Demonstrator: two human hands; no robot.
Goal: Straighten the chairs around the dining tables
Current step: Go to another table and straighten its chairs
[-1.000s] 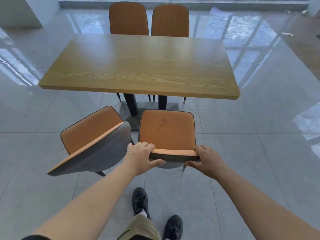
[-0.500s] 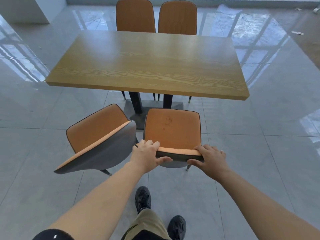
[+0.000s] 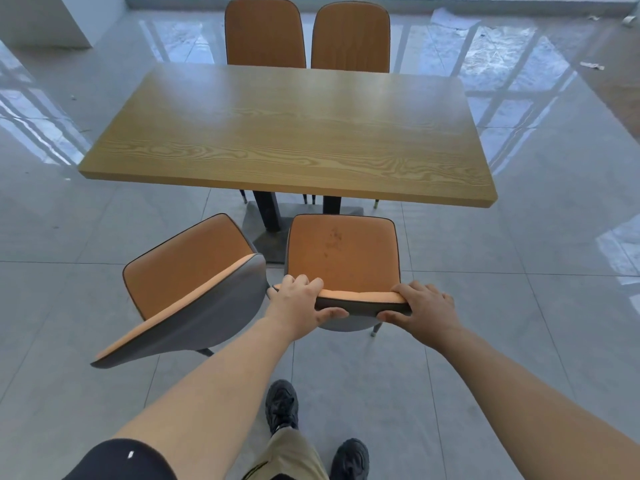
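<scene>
Here, your left hand [image 3: 298, 304] and your right hand [image 3: 423, 310] each clasp the top edge of the backrest of the near right chair, an orange-upholstered seat with a grey shell back [image 3: 343, 258]: fingers curl over the orange front of the rail, thumbs press the grey rear. Both hands are closed on that rail, one at either end.

This chair stands on the near side of the rectangular light-oak dining table [image 3: 291, 133], seat facing the table edge and roughly square to it. Its front edge sits close to the tabletop's near edge but not beneath it, so judged from this view it is aligned yet not fully tucked in.

Beside it, the near left chair of the same orange and grey make [image 3: 180, 282] is turned at a clear angle, its back swung out toward you and to the left, its corner just beside your left hand. This one plainly remains to be straightened.

Across the table, the two far orange chairs [image 3: 306, 34] stand side by side with backs upright and level, close against the far edge; they appear already in order.

On balance, roughly half of this table seems done: finish the held chair, then square the skewed neighbour. No other tables appear on the glossy grey tiled floor [image 3: 519, 306], so their state cannot be told.
</scene>
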